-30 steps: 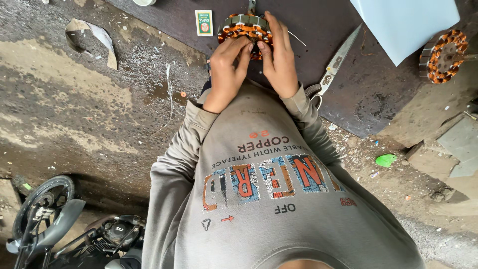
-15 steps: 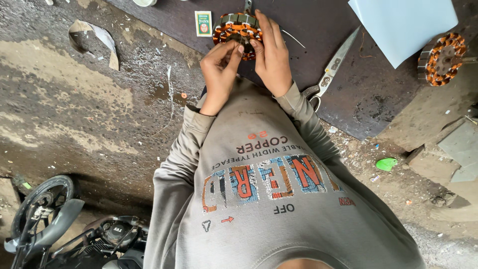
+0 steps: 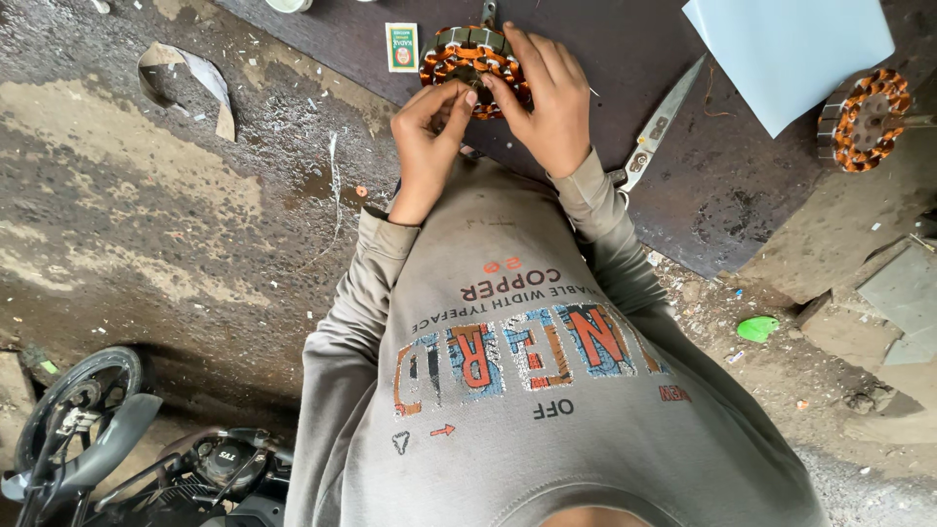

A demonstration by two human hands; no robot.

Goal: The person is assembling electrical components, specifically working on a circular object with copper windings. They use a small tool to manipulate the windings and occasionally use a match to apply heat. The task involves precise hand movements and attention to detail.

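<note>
Grey printed sweatshirt (image 3: 527, 390) filling the near frame, camera looking down over it. Toy motorbike (image 3: 117, 449) sitting on the ground at 7 o'clock. Both sleeves reaching up toward 12 o'clock. Left hand (image 3: 429, 146) pinching thumb and forefinger together at the near edge of the copper-wound stator (image 3: 473, 63); what is between the fingertips is too small to tell, possibly a thin wire. Right hand (image 3: 551, 107) lying over the stator's right side, fingers spread and curled on the windings, steadying it. Stator resting on the dark surface (image 3: 605, 39) at 12 o'clock, just beyond the wrists. Scissors (image 3: 659, 127) lying on the surface at 1 o'clock, just beside the right wrist, blades pointing away. Small matchbox-like packet (image 3: 401, 47) at 11 o'clock, near the stator's left. Pale blue sheet (image 3: 791, 54) at 1 o'clock, farther out. Second stator (image 3: 864, 117) at 2 o'clock, well apart at the surface edge. Torn paper scrap (image 3: 185, 83) on the ground at 10 o'clock. Green scrap (image 3: 758, 328) on the ground at 3 o'clock.
</note>
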